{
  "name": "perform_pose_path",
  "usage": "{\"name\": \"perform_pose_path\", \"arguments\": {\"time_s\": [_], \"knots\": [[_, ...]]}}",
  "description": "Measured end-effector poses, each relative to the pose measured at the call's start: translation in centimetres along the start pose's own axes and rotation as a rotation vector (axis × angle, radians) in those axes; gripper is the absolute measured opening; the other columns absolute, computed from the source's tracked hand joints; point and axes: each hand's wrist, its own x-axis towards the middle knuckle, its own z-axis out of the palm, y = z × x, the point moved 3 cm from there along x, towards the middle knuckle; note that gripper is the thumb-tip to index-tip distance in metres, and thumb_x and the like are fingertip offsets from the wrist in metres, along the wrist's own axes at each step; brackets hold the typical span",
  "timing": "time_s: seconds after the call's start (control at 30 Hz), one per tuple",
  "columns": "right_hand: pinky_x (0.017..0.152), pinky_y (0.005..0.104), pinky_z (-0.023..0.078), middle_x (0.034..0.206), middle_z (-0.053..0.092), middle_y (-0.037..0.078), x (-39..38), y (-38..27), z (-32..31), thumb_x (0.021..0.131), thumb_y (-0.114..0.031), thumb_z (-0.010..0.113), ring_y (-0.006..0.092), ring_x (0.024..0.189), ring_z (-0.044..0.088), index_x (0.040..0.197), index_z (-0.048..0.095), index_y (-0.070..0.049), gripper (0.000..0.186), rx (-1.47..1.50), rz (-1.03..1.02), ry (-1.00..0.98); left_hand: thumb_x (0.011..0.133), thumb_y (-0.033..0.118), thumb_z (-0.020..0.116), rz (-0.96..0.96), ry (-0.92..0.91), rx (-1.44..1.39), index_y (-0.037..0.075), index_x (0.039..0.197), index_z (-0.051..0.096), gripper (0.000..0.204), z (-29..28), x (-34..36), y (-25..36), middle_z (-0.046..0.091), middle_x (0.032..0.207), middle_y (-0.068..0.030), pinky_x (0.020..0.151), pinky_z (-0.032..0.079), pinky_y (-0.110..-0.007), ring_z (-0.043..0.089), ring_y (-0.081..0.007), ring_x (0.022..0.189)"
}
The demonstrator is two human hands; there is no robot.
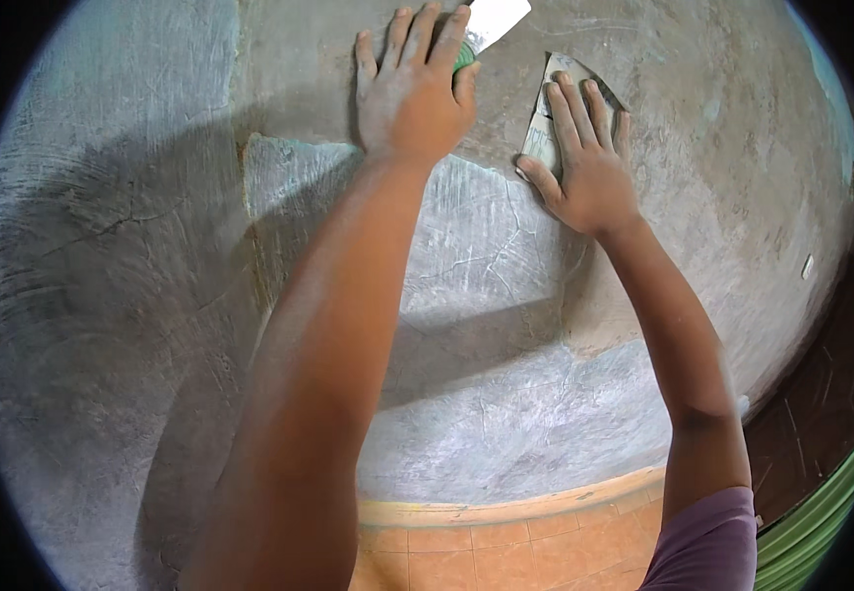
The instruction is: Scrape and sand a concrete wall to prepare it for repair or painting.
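Observation:
Against a rough grey plaster wall (466, 231), my left hand (412, 103) rests with its fingers spread. Between its thumb and index finger it keeps a putty knife (494, 22), whose pale flat blade points up and right; only a bit of the green handle shows. My right hand (592, 177) presses a creased sheet of sandpaper (542, 138) to the wall, just right of the left hand. Its fingers lie along the sheet and the thumb sits at the lower left edge. The sheet's pale back has markings, and a dark edge shows at the upper right.
Scraped patches and thin cracks mark the wall. Below runs a yellowish ledge (506, 510) above orange tiles (506, 561). At the right are a small pale fitting (808, 267), a dark brown surface (801, 414) and green folded cloth (821, 527).

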Motion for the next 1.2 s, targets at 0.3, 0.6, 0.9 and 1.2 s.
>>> {"name": "perform_pose_path", "arguments": {"time_s": [0.3, 0.6, 0.9, 1.2], "knots": [[0.113, 0.0628, 0.012, 0.157, 0.029, 0.007, -1.9, 1.0, -0.6, 0.089, -0.056, 0.049, 0.0324, 0.146, 0.022, 0.151, 0.031, -0.009, 0.079, 0.029, -0.089, -0.045, 0.082, 0.026, 0.064, 0.206, 0.349, -0.300, 0.010, 0.136, 0.050, 0.058, 2.3, -0.3, -1.0, 0.052, 0.136, -0.0149, 0.108, 0.030, -0.053, 0.045, -0.0341, 0.128], [0.115, 0.0623, 0.013, 0.158, 0.028, 0.003, -3.7, 1.1, -0.6, 0.089, -0.058, 0.049, 0.0298, 0.147, 0.022, 0.152, 0.030, -0.014, 0.079, 0.064, -0.114, -0.057, 0.081, 0.024, 0.064, 0.051, 0.039, 0.053, 0.009, 0.134, 0.051, 0.057, -1.1, 0.2, 0.0, 0.053, 0.133, -0.0157, 0.107, 0.032, -0.053, 0.046, -0.0348, 0.127], [0.116, 0.0594, 0.010, 0.158, 0.027, 0.009, 2.2, -1.1, 0.2, 0.091, -0.053, 0.046, 0.0306, 0.148, 0.018, 0.151, 0.028, -0.007, 0.078, 0.042, 0.177, 0.156, 0.083, 0.032, 0.066, 0.031, -0.002, 0.043, 0.005, 0.133, 0.051, 0.059, 0.1, 0.1, 0.2, 0.051, 0.137, -0.0161, 0.109, 0.031, -0.051, 0.045, -0.0352, 0.129], [0.118, 0.0561, 0.006, 0.160, 0.021, 0.010, 3.2, 0.3, -0.7, 0.092, -0.058, 0.042, 0.0303, 0.149, 0.012, 0.153, 0.020, -0.006, 0.084, -0.015, 0.155, 0.049, 0.093, 0.034, 0.055, 0.021, -0.051, 0.056, 0.020, 0.145, 0.042, 0.056, 1.0, -0.5, -0.8, 0.039, 0.149, -0.0060, 0.114, 0.020, -0.057, 0.033, -0.0278, 0.140]]}}
